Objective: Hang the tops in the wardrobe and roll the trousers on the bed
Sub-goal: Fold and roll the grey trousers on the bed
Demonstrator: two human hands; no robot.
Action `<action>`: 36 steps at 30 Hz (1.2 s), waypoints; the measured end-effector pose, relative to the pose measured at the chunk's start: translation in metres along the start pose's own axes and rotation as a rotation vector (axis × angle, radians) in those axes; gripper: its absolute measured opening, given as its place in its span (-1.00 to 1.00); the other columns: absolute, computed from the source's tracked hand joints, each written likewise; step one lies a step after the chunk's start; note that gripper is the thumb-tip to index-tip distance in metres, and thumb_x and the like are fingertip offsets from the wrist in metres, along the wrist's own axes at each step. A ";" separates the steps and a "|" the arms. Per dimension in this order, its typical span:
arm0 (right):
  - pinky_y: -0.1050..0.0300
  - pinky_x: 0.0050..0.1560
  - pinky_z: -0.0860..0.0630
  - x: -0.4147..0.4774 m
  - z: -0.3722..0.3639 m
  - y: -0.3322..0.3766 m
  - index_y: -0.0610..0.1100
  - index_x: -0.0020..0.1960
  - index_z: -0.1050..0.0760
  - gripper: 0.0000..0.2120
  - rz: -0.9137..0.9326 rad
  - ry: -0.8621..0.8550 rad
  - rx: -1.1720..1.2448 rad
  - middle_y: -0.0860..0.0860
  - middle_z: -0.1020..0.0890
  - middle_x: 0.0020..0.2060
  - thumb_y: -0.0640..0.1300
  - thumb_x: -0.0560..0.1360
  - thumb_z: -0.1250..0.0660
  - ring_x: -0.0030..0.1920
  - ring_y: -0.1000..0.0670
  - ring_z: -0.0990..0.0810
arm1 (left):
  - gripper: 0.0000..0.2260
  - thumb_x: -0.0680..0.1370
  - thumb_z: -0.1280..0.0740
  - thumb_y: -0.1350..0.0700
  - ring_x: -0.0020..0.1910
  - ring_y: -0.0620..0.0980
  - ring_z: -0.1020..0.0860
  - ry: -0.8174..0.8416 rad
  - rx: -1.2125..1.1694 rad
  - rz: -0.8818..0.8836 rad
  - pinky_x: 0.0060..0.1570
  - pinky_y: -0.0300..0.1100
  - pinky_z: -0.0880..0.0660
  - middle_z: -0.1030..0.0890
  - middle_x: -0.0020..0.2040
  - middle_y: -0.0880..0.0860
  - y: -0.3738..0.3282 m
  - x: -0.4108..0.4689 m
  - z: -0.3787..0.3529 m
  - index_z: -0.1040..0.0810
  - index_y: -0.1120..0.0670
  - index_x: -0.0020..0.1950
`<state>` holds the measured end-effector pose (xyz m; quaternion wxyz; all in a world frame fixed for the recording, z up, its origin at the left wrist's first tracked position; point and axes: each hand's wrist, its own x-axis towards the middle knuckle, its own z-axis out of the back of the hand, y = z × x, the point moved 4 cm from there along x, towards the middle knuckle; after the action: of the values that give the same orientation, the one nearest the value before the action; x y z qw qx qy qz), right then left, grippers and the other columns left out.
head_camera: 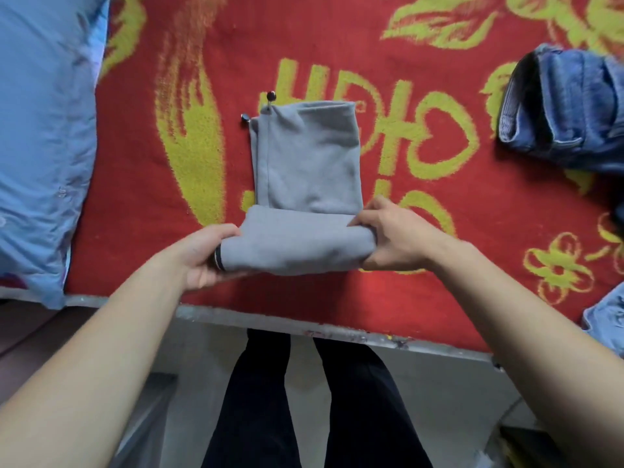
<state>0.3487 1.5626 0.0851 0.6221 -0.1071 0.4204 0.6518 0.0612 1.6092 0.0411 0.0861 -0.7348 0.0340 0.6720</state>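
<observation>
Grey trousers [305, 163] lie folded on the red and yellow bed cover [439, 204], their near end wound into a thick roll [293, 244]. Two drawstring tips with dark metal ends stick out at the far left corner. My left hand [202, 255] grips the roll's left end, where a dark striped cuff shows. My right hand [388, 234] grips the roll's right end, fingers curled into the fold. The flat part reaches away from me.
A light blue shirt [40, 136] lies spread at the bed's left side. Folded blue jeans [567, 109] sit at the right, and another pale blue garment [607, 315] pokes in at the right edge. The bed's metal frame edge [337, 332] runs close in front of my legs.
</observation>
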 end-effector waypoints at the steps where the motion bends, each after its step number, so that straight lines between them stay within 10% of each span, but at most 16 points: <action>1: 0.07 -0.13 -0.59 0.014 0.019 0.000 0.04 0.22 -0.56 -0.40 -0.023 -0.006 0.045 -0.03 -0.56 0.00 -0.01 0.18 -0.51 -0.13 -0.06 -0.62 | -0.85 0.54 -0.22 0.18 -0.42 0.07 -0.64 -0.059 -0.012 -0.048 -0.53 -0.15 -0.57 -0.63 -0.30 0.16 -0.021 -0.003 0.003 -0.52 0.22 0.01; 6: 0.05 0.15 -0.42 0.086 0.087 -0.022 -0.08 0.52 -0.23 -0.24 -0.144 -0.253 0.076 -0.21 -0.50 0.26 0.01 0.40 -0.43 0.25 -0.22 -0.49 | -0.61 0.58 -0.26 0.01 -0.02 0.18 -0.60 -0.378 -0.142 -0.497 -0.21 -0.02 -0.62 -0.41 0.25 0.19 -0.096 0.000 0.000 -0.29 0.08 0.37; 11: -0.06 0.32 -0.38 0.120 0.073 -0.024 -0.04 0.54 -0.24 -0.32 -0.147 -0.151 -0.100 -0.23 -0.36 0.39 0.09 0.49 -0.37 0.38 -0.24 -0.37 | -0.38 0.53 -0.35 -0.04 0.54 0.14 -0.13 -0.549 1.043 -0.966 0.49 0.01 -0.15 -0.11 0.57 0.20 -0.108 0.016 -0.045 -0.23 -0.01 0.55; 26: -0.20 0.36 -0.27 0.186 0.055 -0.034 0.11 0.54 -0.14 -0.26 -0.147 -0.311 -0.481 -0.18 -0.15 0.53 0.18 0.47 -0.39 0.51 -0.24 -0.11 | -0.44 0.51 -0.43 0.05 0.59 0.10 0.13 -0.594 1.341 -0.917 0.39 0.18 -0.26 0.03 0.61 0.14 -0.161 0.094 -0.071 -0.23 -0.05 0.42; 31: -0.32 0.48 -0.01 0.195 0.079 -0.042 0.26 0.51 -0.21 -0.22 -0.168 -0.101 -0.344 -0.12 -0.20 0.51 0.29 0.36 -0.42 0.51 -0.21 -0.09 | -0.40 0.37 -0.51 -0.09 0.49 0.14 -0.12 -0.484 1.446 -0.752 0.39 0.27 -0.13 -0.24 0.46 0.09 -0.193 0.087 -0.072 -0.36 -0.16 0.34; 36: -0.22 0.40 -0.20 0.229 0.122 -0.026 0.23 0.42 -0.34 -0.22 -0.099 -0.063 -0.334 -0.14 -0.38 0.39 0.18 0.25 -0.52 0.44 -0.24 -0.26 | -0.34 0.29 -0.56 -0.13 0.42 0.23 -0.26 -0.414 1.615 -0.748 0.37 0.21 -0.24 -0.26 0.48 0.14 -0.258 0.073 -0.065 -0.43 -0.14 0.35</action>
<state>0.3722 1.8076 -0.0007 0.6397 -0.2091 0.2807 0.6843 0.1747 1.8564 -0.0053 0.7908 -0.2789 0.2374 0.4903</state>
